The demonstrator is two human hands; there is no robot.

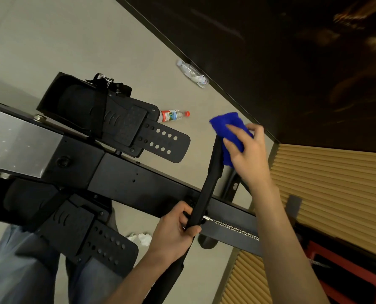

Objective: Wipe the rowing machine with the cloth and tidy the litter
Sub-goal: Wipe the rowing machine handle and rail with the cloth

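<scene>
Rowing machine, black steel beam with a silver rail section point(125, 178), runs across the pale beige floor point(51, 40) from the left edge toward the lower right. It carries two black perforated footplates with straps, one above the beam point(138, 130) and one below it point(88, 233). A long black padded pull handle point(206, 189) stands across the beam, joined to one silver chain point(235, 229) that lies along the beam's top.

The left hand point(171, 231) is wrapped tight round the lower part of the handle, fingers and thumb curled about it. The right hand point(248, 154) holds one fuzzy bright-blue cloth point(226, 123), bunched under its fingers and pressed over the handle's upper end.

Two plastic bottles lie on their sides on the floor. One is clear with a red cap and a red-and-white label point(173, 115), just beside the upper footplate. The other is crushed and clear point(192, 73), against the dark wall base. I cannot tell whether either holds any liquid. Two small wads of crumpled white tissue point(144, 239) lie on the floor beside the lower footplate, near the left hand.
</scene>
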